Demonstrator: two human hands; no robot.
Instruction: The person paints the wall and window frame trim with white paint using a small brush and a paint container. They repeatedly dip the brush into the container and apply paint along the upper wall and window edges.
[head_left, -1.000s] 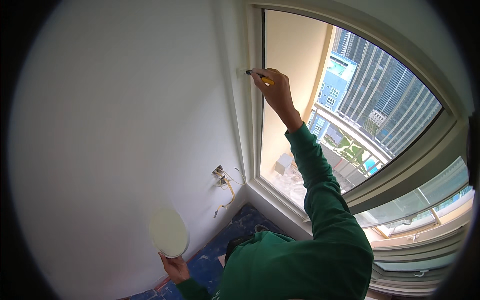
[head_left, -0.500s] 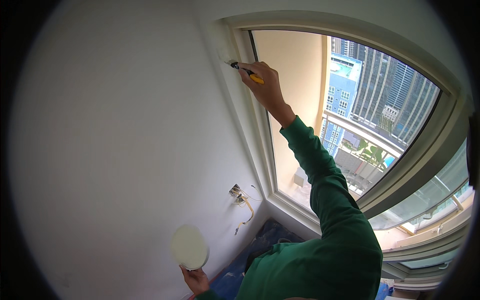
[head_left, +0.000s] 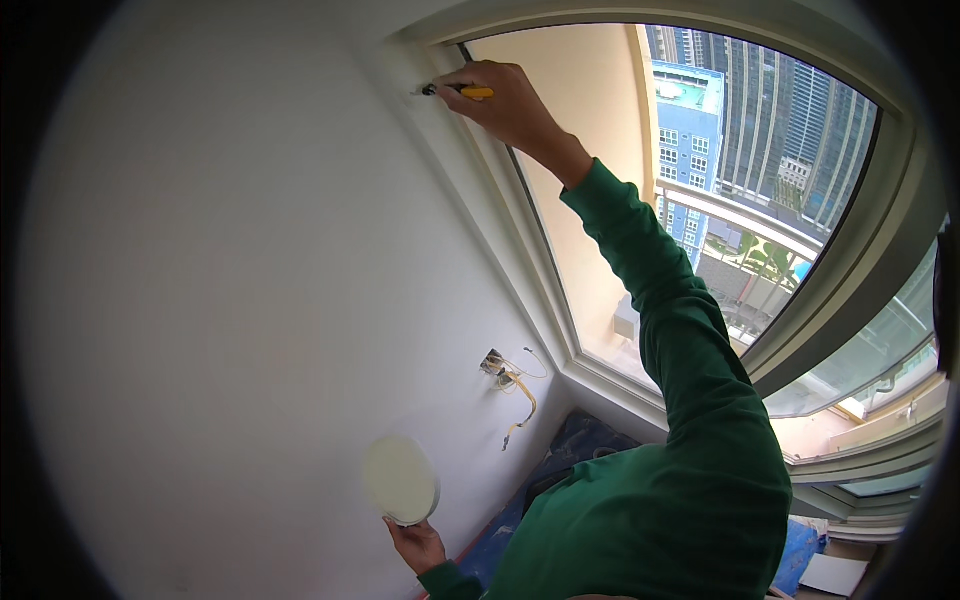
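Note:
High up beside the window, my right hand [head_left: 490, 95] is closed around the yellow and black handle of a paintbrush [head_left: 478, 92]. The brush's dark head end touches or nearly touches the white wall edge by the window frame [head_left: 520, 255]; its bristles are hard to make out. Low on the left, my left hand [head_left: 416, 543] grips a round tub [head_left: 402, 482] from below. Pale cream paint, or a pale surface like it, fills the tub's round top. Both sleeves are green.
Loose wires hang from an open socket box [head_left: 494, 366] low on the wall [head_left: 230, 300]. Blue sheeting [head_left: 585, 435] covers the floor at the wall's foot. Beyond the glass are a balcony railing [head_left: 740, 215] and tall buildings. A white flat piece [head_left: 833, 574] lies at lower right.
My right hand has gone higher and slightly left with the paintbrush along the wall edge. The whole view has shifted a little; the tub remains in my left hand.

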